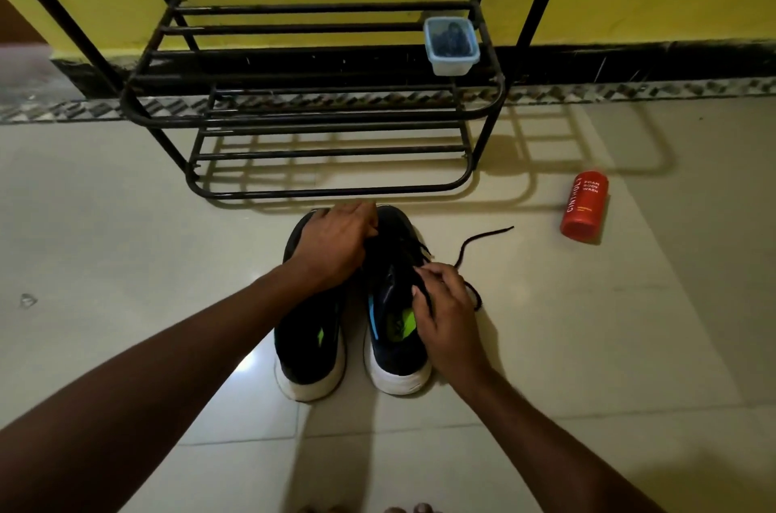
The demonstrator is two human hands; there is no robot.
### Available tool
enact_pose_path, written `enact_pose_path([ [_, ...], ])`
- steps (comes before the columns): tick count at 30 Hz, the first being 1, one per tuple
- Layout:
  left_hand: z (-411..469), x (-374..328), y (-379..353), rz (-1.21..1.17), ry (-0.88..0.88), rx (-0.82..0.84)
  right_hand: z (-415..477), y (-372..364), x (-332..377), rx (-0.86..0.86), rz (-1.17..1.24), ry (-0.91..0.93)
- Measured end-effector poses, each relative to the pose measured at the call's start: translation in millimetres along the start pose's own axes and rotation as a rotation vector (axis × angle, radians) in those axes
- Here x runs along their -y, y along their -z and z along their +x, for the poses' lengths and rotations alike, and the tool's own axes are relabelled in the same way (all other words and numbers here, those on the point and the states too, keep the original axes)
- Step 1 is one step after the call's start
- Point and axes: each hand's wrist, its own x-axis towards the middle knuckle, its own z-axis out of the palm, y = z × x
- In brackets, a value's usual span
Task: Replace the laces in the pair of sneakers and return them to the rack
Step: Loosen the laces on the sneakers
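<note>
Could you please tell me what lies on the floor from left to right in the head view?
left black white-soled sneaker → right black white-soled sneaker → loose black lace end → red plastic bottle

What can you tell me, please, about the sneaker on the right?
A dark low-cut sneaker with a white sole, a blue strip inside the collar and a neon-green insole. It stands upright on the tiled floor, heel towards the camera, beside its mate. Its black lace is loosely threaded, one end trailing on the floor to the right. The left hand covers the front lacing; the right hand pinches the lace near the tongue.
</note>
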Motion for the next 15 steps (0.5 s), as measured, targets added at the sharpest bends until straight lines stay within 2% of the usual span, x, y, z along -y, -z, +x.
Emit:
enact_pose_path([
  [2,1.9,-3.2,3.1,-0.066,0.029,-0.080,-1.9,-2.5,0.9,-0.019,-0.014,-0.006],
  [4,5.1,-9.2,12.1,-0.268,0.054,-0.149,-3.1,-6.1,2.6,-0.022,-0.023,-0.014],
  [8,10.7,-28.4,43.5,-1.079,0.127,-0.102,-3.7,-8.3,6.7,-0.024,-0.055,-0.024],
  [9,12.0,-31.7,49.6,-1.154,0.112,-0.110,-3.9,-8.0,6.2,-0.019,-0.061,-0.021],
  [10,13.6,-34.1,55.0,-1.108,0.059,-0.152,-3.8,-7.5,6.4,-0.014,-0.065,-0.021],
  [11,15.8,-32.2,57.5,-0.940,-0.032,-0.206,-3.6,-7.5,6.6,-0.010,-0.069,-0.024],
  [13,16.0,-24.0,57.4,-0.355,-0.277,-0.231,-3.3,-7.5,7.5,-0.008,-0.080,-0.027],
  [15,14.1,-9.2,49.3,0.198,-0.432,-0.158,-3.5,-7.3,7.9,-0.016,-0.084,-0.024],
])
